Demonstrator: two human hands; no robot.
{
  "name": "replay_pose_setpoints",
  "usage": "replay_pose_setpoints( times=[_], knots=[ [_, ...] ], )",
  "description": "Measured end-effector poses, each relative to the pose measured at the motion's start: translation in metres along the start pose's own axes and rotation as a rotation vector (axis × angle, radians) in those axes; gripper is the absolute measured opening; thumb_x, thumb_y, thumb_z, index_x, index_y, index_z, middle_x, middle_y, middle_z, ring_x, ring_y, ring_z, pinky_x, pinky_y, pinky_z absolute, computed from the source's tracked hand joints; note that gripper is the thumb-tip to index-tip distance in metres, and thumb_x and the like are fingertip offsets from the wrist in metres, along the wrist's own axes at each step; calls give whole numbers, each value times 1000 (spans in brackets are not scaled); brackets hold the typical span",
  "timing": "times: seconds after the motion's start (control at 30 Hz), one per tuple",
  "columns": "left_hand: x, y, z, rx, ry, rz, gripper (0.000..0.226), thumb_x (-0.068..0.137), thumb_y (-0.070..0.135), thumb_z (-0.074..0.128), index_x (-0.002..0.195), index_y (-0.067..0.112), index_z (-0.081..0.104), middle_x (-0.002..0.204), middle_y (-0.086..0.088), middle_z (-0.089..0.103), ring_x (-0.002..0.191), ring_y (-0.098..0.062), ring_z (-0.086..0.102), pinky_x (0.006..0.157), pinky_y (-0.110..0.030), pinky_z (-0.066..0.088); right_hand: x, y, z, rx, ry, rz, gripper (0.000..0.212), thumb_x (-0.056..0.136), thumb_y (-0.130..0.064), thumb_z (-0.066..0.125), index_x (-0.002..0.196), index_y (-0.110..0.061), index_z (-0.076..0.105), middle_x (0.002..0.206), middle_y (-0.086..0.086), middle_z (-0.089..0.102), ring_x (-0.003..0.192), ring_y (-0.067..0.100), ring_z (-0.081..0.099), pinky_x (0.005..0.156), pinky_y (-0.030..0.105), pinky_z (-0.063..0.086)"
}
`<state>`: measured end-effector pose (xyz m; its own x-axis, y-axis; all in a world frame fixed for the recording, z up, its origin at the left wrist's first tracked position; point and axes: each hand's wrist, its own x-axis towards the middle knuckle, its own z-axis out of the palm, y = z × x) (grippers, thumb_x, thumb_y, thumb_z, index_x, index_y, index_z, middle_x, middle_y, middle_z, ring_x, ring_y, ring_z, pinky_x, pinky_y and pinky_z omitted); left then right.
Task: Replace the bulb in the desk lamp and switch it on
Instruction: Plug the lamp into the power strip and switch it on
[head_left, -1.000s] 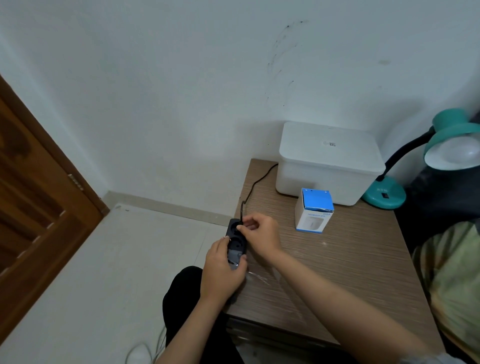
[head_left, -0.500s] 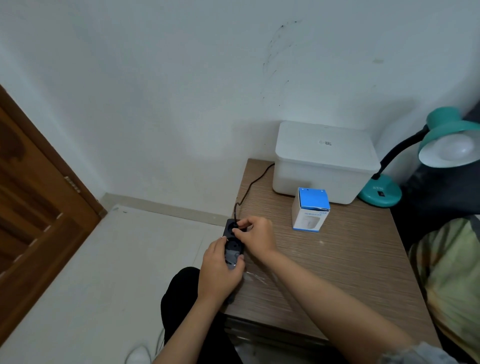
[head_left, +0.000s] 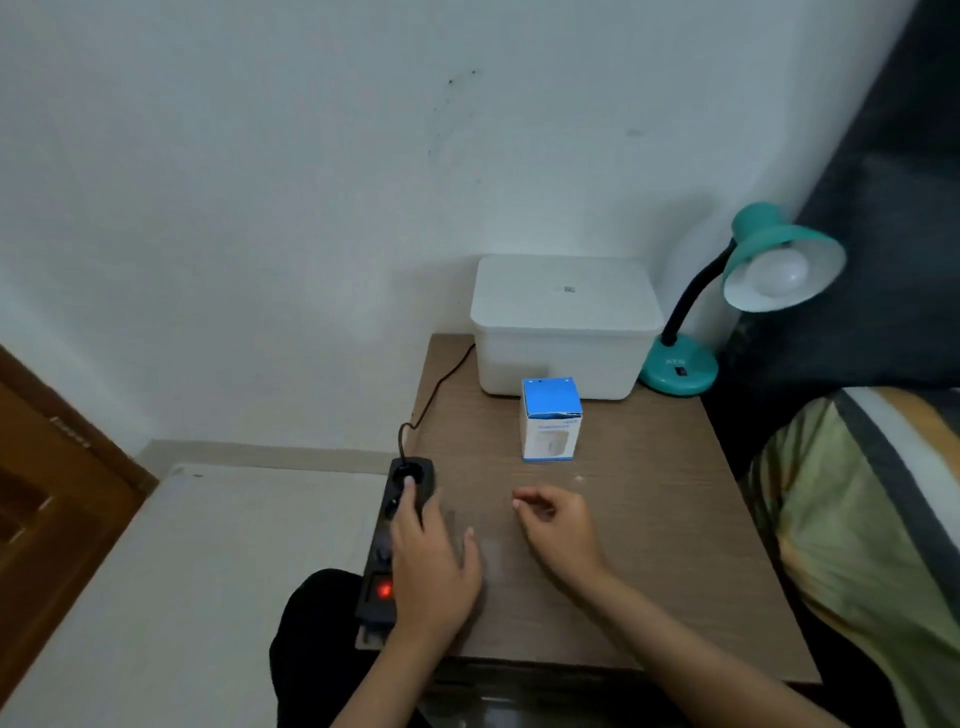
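Power strip (head_left: 397, 540) is lying along the tabletop's (head_left: 649, 545) left edge, long axis running near-to-far; left hand (head_left: 434, 566) is resting on it, index finger extended. Right hand (head_left: 558, 527) is hovering loosely curled, empty. Farther back, desk lamp (head_left: 748, 291) is standing, shade facing down-right.

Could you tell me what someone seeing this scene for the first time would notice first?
Probably the teal desk lamp at the table's far right corner, its white bulb unlit. Next, the red glowing switch on the black power strip along the table's left edge, where the left hand rests. A small blue and white box stands before a white lidded bin.
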<state>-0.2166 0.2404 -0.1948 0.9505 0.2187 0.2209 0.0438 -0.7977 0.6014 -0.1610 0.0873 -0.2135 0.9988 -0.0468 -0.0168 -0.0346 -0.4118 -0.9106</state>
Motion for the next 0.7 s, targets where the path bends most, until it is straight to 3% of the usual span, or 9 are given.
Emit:
replay_pose_setpoints(
  times=[0.17, 0.27, 0.33, 0.47, 0.57, 0.7],
  knots=[
    [-11, 51, 55, -151, -184, 168, 46, 81, 39, 48, 119, 14, 53, 139, -6, 43, 124, -18, 39, 104, -27, 32, 10, 38, -68, -72, 216, 19, 15, 81, -9, 69, 95, -12, 73, 89, 1, 71, 82, 12, 68, 82, 36, 57],
    [2, 80, 90, -190, -308, 276, 47, 83, 39, 45, 119, 11, 56, 133, -7, 49, 123, -20, 44, 104, -37, 41, 29, 51, -104, -152, 356, -3, 19, 81, -9, 68, 99, -7, 71, 92, 6, 70, 83, 16, 67, 83, 35, 56],
    [15, 97, 113, -158, -414, 338, 48, 86, 38, 46, 125, 12, 52, 135, -6, 47, 126, -19, 41, 107, -39, 38, 44, 57, -123, -227, 400, 11, 24, 83, -12, 66, 107, -7, 68, 101, 8, 69, 93, 19, 65, 88, 29, 51],
    [48, 124, 153, -31, -483, 401, 59, 84, 47, 36, 131, 13, 47, 145, -7, 40, 133, -24, 37, 112, -46, 29, 81, 68, -154, -299, 388, 33, 37, 86, -14, 61, 121, -3, 60, 119, 14, 64, 111, 26, 60, 97, 29, 43],
    [73, 137, 169, 97, -512, 426, 59, 90, 45, 39, 140, 15, 35, 154, -5, 26, 141, -22, 24, 116, -48, 16, 107, 75, -167, -298, 341, -10, 46, 86, -12, 60, 131, -3, 51, 132, 14, 57, 124, 25, 52, 103, 22, 34],
    [90, 138, 180, 213, -488, 450, 65, 91, 50, 35, 146, 19, 21, 158, -1, 11, 145, -18, 8, 115, -50, 6, 139, 86, -170, -430, 244, -4, 58, 87, -16, 57, 141, -7, 37, 148, 14, 39, 140, 25, 32, 116, 29, 22]
  ],
)
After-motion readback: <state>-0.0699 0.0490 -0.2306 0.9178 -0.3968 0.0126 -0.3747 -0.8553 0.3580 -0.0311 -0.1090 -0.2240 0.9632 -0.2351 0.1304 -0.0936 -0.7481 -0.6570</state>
